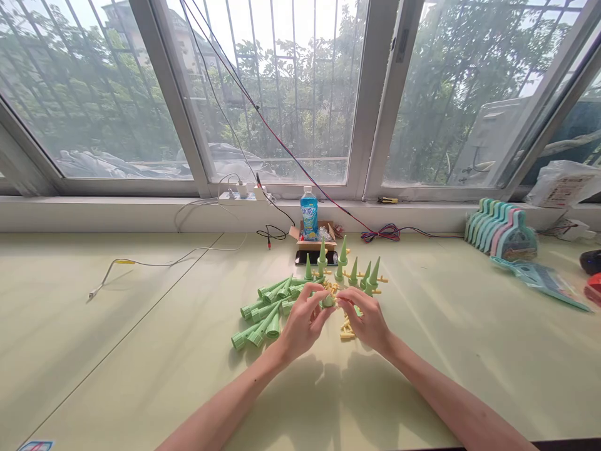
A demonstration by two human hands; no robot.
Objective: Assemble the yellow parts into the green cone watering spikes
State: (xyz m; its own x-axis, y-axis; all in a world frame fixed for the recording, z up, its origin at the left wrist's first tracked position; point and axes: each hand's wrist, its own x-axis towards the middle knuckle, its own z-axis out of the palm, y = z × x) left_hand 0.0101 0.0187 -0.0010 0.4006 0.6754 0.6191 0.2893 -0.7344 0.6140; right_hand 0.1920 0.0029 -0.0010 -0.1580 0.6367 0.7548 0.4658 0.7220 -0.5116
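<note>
My left hand [303, 321] is closed around a green plastic cone [327, 301], whose end faces me. At the cone's right side, my right hand [366, 318] pinches what looks like a small yellow peg [337, 301], mostly covered by the fingertips. Loose green cones [263, 312] lie in a pile to the left of my left hand. Yellow pegs [347, 336] are heaped between and beneath my hands. Beyond them stand several green cones [374, 275] with pointed tips up, some with yellow pegs sticking out sideways.
Behind the cones lie a dark phone [304, 257] and a small cardboard box [323, 245] by a blue bottle [308, 216]. A grey cable [159, 264] crosses the table at left. Pastel plastic pieces [502, 228] stand in a row at right, near a blue packet [539, 282].
</note>
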